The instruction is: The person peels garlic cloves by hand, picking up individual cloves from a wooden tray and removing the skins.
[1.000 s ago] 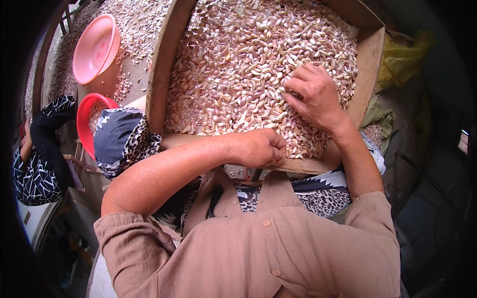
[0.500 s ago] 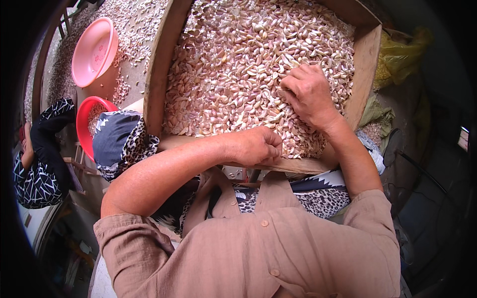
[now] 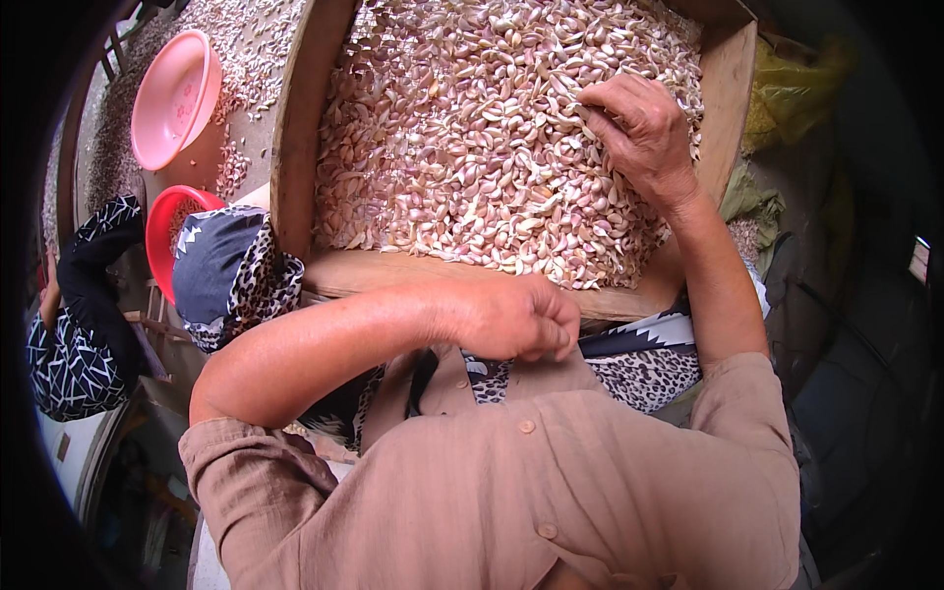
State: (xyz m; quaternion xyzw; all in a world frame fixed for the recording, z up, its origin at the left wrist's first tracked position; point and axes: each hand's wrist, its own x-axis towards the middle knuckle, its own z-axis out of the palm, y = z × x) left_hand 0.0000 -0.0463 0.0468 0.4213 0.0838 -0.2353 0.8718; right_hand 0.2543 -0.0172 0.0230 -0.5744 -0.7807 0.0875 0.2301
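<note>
A wooden tray (image 3: 295,128) with raised sides stands before me, filled with loose garlic cloves (image 3: 462,167), whitish with pink and purple skins. At the right part of the cloves is my right hand (image 3: 644,133), its fingers curled and bent down; what the fingertips hold, if anything, cannot be made out. My left hand (image 3: 521,317) is in front of the tray's near edge, close to my shirt. Its fingers are curled closed, and their inside is hidden from view.
Left of the tray stand a pink basin (image 3: 177,103) and a red basin (image 3: 157,246) with cloves in it. More cloves lie scattered on the floor (image 3: 254,128). Another person's patterned clothing (image 3: 79,364) shows at far left. Yellow plastic (image 3: 792,98) lies at right.
My left hand has drawn back from the cloves over the near edge toward my body. My right hand has moved farther up and slightly right over the cloves.
</note>
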